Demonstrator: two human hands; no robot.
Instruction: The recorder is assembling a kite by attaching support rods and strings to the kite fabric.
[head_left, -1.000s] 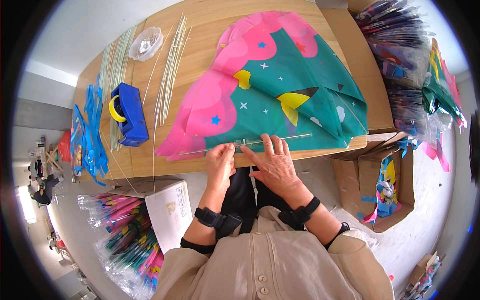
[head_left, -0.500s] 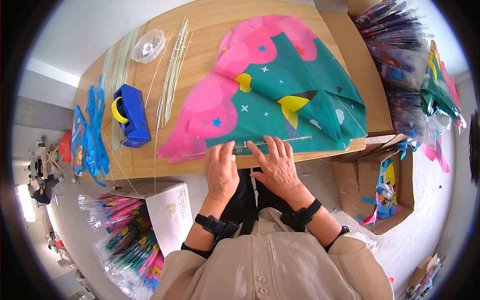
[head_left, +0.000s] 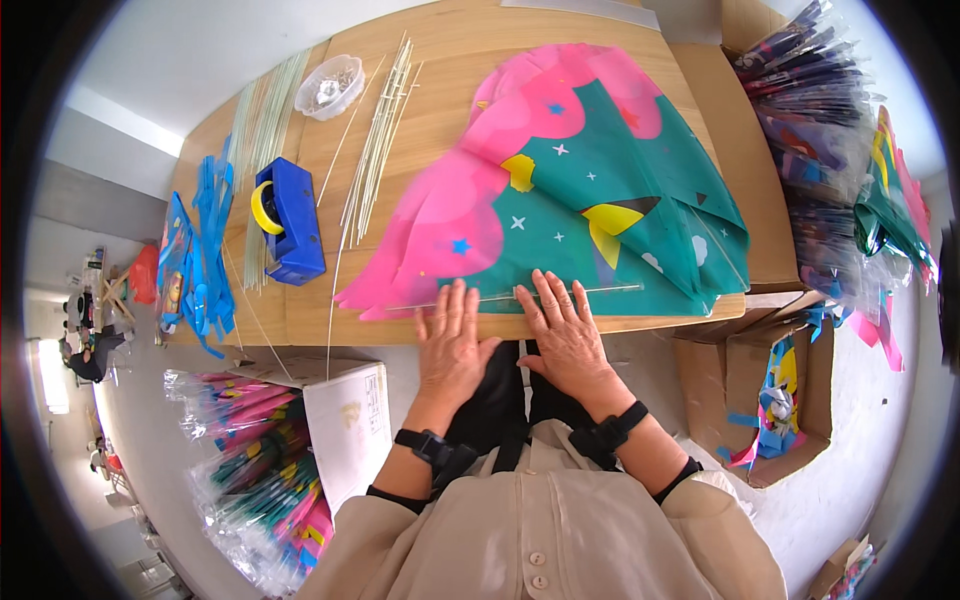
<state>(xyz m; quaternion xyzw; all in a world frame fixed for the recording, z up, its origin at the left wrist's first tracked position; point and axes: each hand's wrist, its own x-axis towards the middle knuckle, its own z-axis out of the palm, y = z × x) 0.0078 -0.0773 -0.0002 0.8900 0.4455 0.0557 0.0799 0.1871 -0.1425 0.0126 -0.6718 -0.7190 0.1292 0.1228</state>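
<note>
A thin pink and green kite sheet [head_left: 560, 245], printed with stars and clouds, lies folded on the table and reaches its front edge. Along its near edge runs a slim pale rod [head_left: 610, 289]. My left hand [head_left: 452, 350] rests flat on this edge, its fingers stretched forward over the rod's line. To its right, my right hand [head_left: 565, 335] lies with fingers spread, the fingertips on the sheet by the rod. Neither hand grips anything. What lies under the fingers is hidden.
On the wooden table [head_left: 440, 100] are a blue tape dispenser [head_left: 297, 225], loose thin rods [head_left: 375, 150], a clear plastic tub [head_left: 330, 88] and blue strips [head_left: 207, 255]. Bagged goods [head_left: 255, 460] stand by a white box [head_left: 348, 425]. A cardboard box [head_left: 705, 400] holds scraps at right.
My left hand has gone from bent fingers at the sheet's edge to lying flat with fingers extended. My right hand has flattened slightly. The whole view has shifted a little.
</note>
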